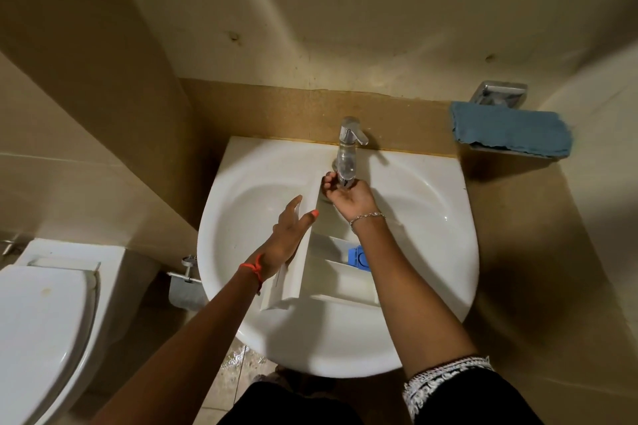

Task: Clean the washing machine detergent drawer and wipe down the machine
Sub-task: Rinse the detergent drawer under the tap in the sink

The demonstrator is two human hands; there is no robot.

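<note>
Caller: Floor nearest you, what is it showing?

Watcher: Floor tiles [238, 360] are glistening wet just below the near rim of the sink [442, 252]. A toilet [45, 321] is sitting at the near left with its lid down.

Caller: Where is the drawer lying?

Watcher: The detergent drawer [345, 286] is lying inside the white sink, open side facing up, running from the near side toward the far side. A blue insert [359, 257] is sitting in a compartment on its right side, and the right forearm is partly hiding it.

Caller: What is the left hand doing?

Watcher: The left hand [288, 235] is grasping the drawer's left wall. The thumb is lying over the top edge and the fingers are stretching along the outer face. An orange thread [253, 269] is circling that wrist.

Caller: And the right?

Watcher: The right hand [347, 197] is reaching farther in, palm up under the tap [348, 141], with the fingers curling up around the spout's tip. I cannot tell whether they are gripping the spout or only cupping beneath it. A silver bracelet [366, 217] is hanging at that wrist.

Caller: Anything lying beyond the sink?

Watcher: A blue cloth [511, 128] is lying at the far right, well apart from the drawer, and a chrome fitting [500, 93] is showing just behind it on the wall.
</note>
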